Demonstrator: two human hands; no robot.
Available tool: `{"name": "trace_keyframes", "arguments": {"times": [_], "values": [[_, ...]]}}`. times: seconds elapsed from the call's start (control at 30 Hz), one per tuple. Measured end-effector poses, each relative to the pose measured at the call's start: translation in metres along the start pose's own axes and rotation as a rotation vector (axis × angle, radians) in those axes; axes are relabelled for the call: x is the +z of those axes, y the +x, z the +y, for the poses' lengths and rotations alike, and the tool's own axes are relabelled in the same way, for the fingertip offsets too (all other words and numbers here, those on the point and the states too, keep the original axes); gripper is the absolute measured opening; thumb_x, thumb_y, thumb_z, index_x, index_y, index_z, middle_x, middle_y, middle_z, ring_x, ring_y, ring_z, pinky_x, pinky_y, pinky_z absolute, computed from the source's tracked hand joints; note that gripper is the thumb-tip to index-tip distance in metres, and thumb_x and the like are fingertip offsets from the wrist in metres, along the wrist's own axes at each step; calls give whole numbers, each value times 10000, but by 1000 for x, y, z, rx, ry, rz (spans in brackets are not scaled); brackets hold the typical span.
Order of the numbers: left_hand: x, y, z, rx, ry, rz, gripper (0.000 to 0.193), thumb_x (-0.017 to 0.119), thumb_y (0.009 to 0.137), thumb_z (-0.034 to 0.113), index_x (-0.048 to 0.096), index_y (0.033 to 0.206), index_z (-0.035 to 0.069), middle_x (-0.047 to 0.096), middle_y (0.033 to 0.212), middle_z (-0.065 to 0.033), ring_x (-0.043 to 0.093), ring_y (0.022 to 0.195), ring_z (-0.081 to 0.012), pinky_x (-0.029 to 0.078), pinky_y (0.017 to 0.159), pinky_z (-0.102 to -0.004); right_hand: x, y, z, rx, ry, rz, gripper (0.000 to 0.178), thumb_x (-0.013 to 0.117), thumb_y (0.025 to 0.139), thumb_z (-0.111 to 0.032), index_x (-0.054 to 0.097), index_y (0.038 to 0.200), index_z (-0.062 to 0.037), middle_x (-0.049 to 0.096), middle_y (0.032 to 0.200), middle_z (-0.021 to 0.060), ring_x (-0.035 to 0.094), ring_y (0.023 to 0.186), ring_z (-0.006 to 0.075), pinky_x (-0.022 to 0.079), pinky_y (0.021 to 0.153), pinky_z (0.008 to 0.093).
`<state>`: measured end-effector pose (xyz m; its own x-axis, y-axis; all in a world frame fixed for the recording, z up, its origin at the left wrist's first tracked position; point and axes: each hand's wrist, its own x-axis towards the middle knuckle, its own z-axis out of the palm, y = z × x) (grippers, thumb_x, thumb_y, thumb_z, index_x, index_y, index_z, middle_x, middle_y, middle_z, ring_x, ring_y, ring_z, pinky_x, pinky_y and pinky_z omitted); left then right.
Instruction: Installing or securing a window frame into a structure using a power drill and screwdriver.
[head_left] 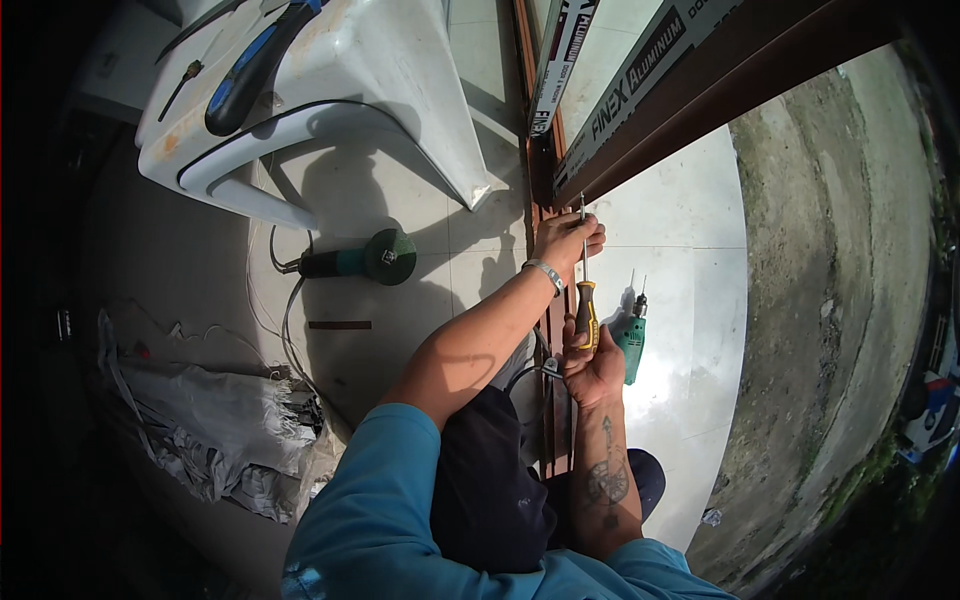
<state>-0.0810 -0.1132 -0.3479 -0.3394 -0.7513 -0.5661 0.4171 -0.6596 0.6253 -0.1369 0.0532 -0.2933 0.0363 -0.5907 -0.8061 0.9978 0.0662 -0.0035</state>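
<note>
My right hand is closed round the yellow-and-black handle of a screwdriver, its shaft pointing away from me. My left hand is ahead of it, thumb and fingers closed about the shaft near the tip. That tip meets the lower end of a brown aluminium frame member, which rises toward the upper right with printed film on its side. Whether a screw sits at the tip is too small to tell. Below both hands runs a brown floor track. A green power drill lies just right of my right hand.
An angle grinder with its cord lies on the tiles at left, near a brown strip. A white plastic chair bears a blue-and-black handled tool. Crumpled sacks lie lower left. Beyond the tiled edge, right, is rough ground.
</note>
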Motion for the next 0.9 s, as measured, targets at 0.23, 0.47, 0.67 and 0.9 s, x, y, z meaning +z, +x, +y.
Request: {"name": "trace_keyframes", "arguments": {"times": [0.23, 0.47, 0.67, 0.9], "values": [[10, 0, 0, 134, 33, -47, 171, 647, 923, 186, 618, 974, 24, 662, 898, -72, 653, 795, -159, 564, 729, -297, -50, 36, -24, 220, 313, -313, 401, 536, 982, -274, 498, 1273, -1, 603, 1098, 160, 612, 789, 143, 512, 568, 225], [2, 2, -2, 144, 52, -67, 155, 646, 925, 176, 622, 978, 33, 664, 886, -70, 655, 784, -156, 569, 731, -294, -19, 17, -5, -131, -202, -89, 364, 503, 995, -282, 535, 1202, 16, 628, 946, 140, 606, 645, 150, 475, 488, 221], [7, 0, -5, 154, 111, -71, 175, 631, 937, 201, 615, 968, 29, 660, 894, -76, 652, 792, -156, 569, 715, -294, 10, -10, 18, -1009, -1168, 225, 367, 459, 1007, -320, 571, 1153, -2, 634, 987, 180, 585, 608, 154, 450, 416, 221], [-9, 4, -1, 132, 94, -26, 162, 614, 944, 189, 606, 937, 27, 658, 833, -57, 657, 751, -150, 555, 679, -265, 14, 2, 10, -356, -297, 48, 378, 443, 1009, -327, 521, 1221, -24, 637, 974, 152, 525, 566, 108, 388, 408, 207]]}}
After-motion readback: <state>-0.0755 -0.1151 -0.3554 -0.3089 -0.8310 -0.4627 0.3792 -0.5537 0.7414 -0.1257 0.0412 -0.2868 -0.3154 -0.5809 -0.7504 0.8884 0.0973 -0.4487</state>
